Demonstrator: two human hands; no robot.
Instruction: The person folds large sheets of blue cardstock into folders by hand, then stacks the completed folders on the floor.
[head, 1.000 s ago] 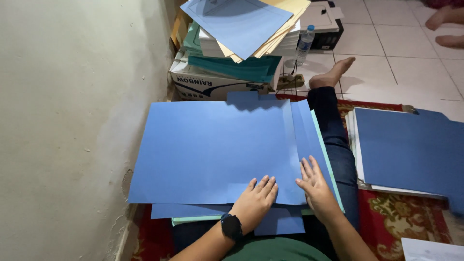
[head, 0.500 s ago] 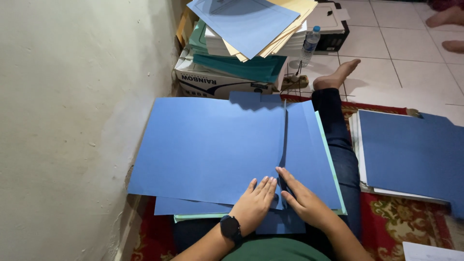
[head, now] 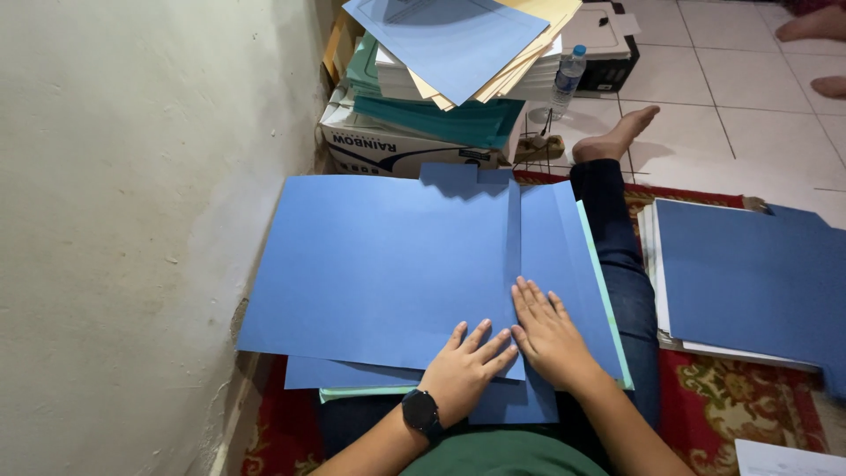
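A large blue paper folder (head: 379, 264) lies across my lap, its narrow right flap (head: 551, 256) folded over along a crease. My left hand (head: 465, 370), with a black watch on the wrist, presses flat on the folder's near edge. Right beside it, my right hand (head: 546, 333) lies flat across the crease, fingers together and pointing away from me. Neither hand grips anything. More blue sheets and a pale green one (head: 608, 308) stick out from under the folder.
A white wall (head: 132, 220) runs along the left. Ahead, a cardboard box (head: 388, 150) carries stacked folders and papers, with a plastic bottle (head: 567, 79) beside it. Another pile of blue folders (head: 749, 273) lies on the red carpet at right. Another person's feet (head: 815, 26) show at top right.
My right hand slid left from the flap's outer part onto the crease and then forward along it. The flap now lies flatter. The left hand stayed put.
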